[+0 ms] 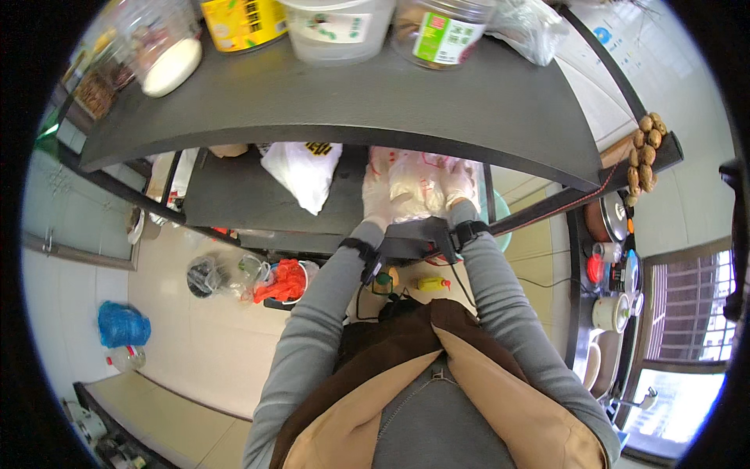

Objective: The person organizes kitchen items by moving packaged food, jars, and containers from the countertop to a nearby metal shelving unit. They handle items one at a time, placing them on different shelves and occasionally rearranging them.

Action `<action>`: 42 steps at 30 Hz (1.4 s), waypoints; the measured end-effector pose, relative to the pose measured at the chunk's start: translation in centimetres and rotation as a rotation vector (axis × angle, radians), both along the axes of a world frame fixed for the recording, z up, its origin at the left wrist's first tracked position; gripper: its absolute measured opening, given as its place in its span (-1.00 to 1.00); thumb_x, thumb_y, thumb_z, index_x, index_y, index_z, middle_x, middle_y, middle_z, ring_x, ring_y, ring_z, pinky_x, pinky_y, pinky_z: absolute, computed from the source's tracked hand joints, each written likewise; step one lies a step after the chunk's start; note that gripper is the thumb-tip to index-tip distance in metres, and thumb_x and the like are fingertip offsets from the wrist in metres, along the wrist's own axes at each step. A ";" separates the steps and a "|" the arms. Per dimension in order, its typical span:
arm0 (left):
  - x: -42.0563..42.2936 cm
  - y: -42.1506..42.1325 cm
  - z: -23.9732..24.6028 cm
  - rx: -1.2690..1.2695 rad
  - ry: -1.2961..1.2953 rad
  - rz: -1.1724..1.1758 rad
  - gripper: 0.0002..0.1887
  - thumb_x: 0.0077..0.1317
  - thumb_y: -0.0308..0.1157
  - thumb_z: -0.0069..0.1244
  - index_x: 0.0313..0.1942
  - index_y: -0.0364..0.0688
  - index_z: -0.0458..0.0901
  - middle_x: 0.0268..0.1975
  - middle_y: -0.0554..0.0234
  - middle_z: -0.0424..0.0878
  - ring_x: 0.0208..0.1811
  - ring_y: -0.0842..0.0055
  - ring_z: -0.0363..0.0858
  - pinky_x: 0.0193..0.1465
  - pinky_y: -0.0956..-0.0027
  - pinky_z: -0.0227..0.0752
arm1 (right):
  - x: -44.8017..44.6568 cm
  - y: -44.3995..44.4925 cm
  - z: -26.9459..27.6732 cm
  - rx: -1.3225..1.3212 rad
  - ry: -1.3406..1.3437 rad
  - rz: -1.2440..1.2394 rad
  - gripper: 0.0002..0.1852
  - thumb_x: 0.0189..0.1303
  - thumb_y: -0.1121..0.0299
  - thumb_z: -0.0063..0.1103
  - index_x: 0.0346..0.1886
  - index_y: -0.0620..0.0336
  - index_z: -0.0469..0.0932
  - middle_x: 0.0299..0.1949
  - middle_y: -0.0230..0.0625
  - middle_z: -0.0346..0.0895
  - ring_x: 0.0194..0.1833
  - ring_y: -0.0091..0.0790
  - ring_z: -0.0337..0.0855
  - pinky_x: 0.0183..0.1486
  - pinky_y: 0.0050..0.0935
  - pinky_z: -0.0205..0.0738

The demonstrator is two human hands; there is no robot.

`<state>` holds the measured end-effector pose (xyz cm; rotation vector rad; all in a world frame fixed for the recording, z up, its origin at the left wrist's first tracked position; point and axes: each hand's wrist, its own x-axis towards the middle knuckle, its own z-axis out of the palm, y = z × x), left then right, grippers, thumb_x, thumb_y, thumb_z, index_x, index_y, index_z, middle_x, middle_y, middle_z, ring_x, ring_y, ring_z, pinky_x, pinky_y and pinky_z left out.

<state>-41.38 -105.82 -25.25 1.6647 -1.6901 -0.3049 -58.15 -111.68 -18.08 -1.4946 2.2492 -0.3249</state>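
Observation:
Both arms reach into the lower level of a dark shelf rack, below its upper board. My left hand [378, 196], in a thin pale glove, lies along the left side of a clear plastic bag with red print and whitish contents [417, 184]. Against the bag's right side is my right hand [460, 180], gloved likewise. The bag is held between the two hands; the upper board's edge hides its far part and some of the fingers. To the left, a white plastic bag with dark print [304, 173] rests on the same lower shelf [234, 196].
Jars and tubs, among them a white plastic tub [337, 29], stand on the upper board [351, 97]. Nuts or similar brown pods [646, 155] hang at the right rail. A bucket with a red bag [284, 281] and a yellow bottle [433, 284] are on the floor.

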 end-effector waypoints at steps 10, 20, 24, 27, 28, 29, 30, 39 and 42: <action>1.1 2.8 2.4 0.092 0.007 -0.054 0.04 -0.04 0.11 0.14 0.35 -0.16 -0.04 0.34 -0.21 0.02 0.33 -0.05 0.03 0.32 0.05 -0.02 | -1.2 1.1 0.3 -0.321 0.030 0.067 -0.26 0.15 -0.11 -0.01 0.27 0.21 0.17 0.19 0.17 0.26 0.25 0.03 0.25 0.23 -0.22 0.15; 9.3 14.6 5.0 -0.075 0.452 0.100 -0.48 0.18 -0.32 0.07 0.14 -0.29 0.38 0.10 -0.02 0.47 0.10 0.31 0.46 0.16 0.33 0.28 | 22.1 8.8 8.7 -0.912 0.259 1.298 -0.59 -0.06 0.41 0.10 -0.04 0.16 0.47 0.08 -0.24 0.42 0.18 -0.16 0.33 0.24 -0.13 0.17; 12.6 19.2 3.5 -0.134 0.751 0.244 -0.62 0.25 -0.43 -0.01 0.07 -0.31 0.45 -0.03 0.02 0.58 -0.06 0.48 0.57 0.03 0.46 0.38 | 28.6 6.1 9.7 -0.645 0.405 0.993 -0.33 -0.05 0.15 0.22 0.20 0.07 0.30 0.19 -0.21 0.34 0.27 -0.12 0.23 0.27 0.08 0.06; 15.2 24.2 2.4 -0.075 0.721 0.329 -0.66 0.30 -0.45 -0.08 0.07 -0.34 0.46 -0.03 0.03 0.58 -0.03 0.49 0.54 0.06 0.44 0.37 | 29.5 3.4 10.1 -0.174 0.305 0.799 -0.19 -0.08 0.11 0.25 0.30 0.06 0.18 0.20 -0.15 0.32 0.25 -0.09 0.26 0.23 0.12 0.08; 15.9 25.6 2.0 -0.035 0.753 0.353 -0.67 0.31 -0.44 -0.10 0.06 -0.34 0.46 -0.03 0.04 0.58 -0.02 0.48 0.53 0.07 0.43 0.36 | 29.1 3.0 9.7 -0.189 0.278 0.799 -0.19 -0.08 0.10 0.26 0.30 0.06 0.18 0.19 -0.14 0.32 0.24 -0.09 0.26 0.23 0.10 0.09; 16.5 26.8 1.6 -0.040 0.748 0.371 -0.67 0.33 -0.42 -0.12 0.06 -0.35 0.46 -0.03 0.04 0.58 0.00 0.48 0.53 0.08 0.43 0.36 | 28.8 2.6 9.2 -0.206 0.253 0.805 -0.18 -0.09 0.10 0.26 0.30 0.06 0.17 0.19 -0.13 0.32 0.24 -0.09 0.27 0.22 0.09 0.10; 16.9 27.8 1.3 0.026 0.787 0.396 -0.67 0.35 -0.39 -0.13 0.05 -0.36 0.46 -0.03 0.03 0.57 0.00 0.47 0.52 0.09 0.43 0.35 | 28.4 2.3 8.6 -0.217 0.238 0.808 -0.18 -0.09 0.10 0.26 0.30 0.06 0.17 0.18 -0.12 0.33 0.24 -0.09 0.27 0.22 0.08 0.11; 16.5 27.8 1.7 0.089 1.061 0.292 -0.74 0.37 -0.37 -0.17 -0.06 -0.32 0.55 -0.21 0.25 0.62 -0.18 0.61 0.53 -0.06 0.52 0.39 | 21.3 -2.6 6.4 -0.313 0.072 0.671 -0.13 -0.13 0.06 0.28 0.31 0.04 0.14 0.13 -0.03 0.36 0.20 -0.07 0.31 0.16 -0.03 0.21; 16.3 27.7 2.4 0.102 1.001 0.295 -0.75 0.37 -0.38 -0.16 -0.08 -0.32 0.56 -0.23 0.28 0.62 -0.22 0.64 0.52 -0.12 0.55 0.40 | 17.7 -3.7 5.7 -0.301 0.053 0.512 -0.12 -0.14 0.05 0.29 0.31 0.03 0.13 0.12 0.00 0.37 0.19 -0.07 0.33 0.15 -0.07 0.24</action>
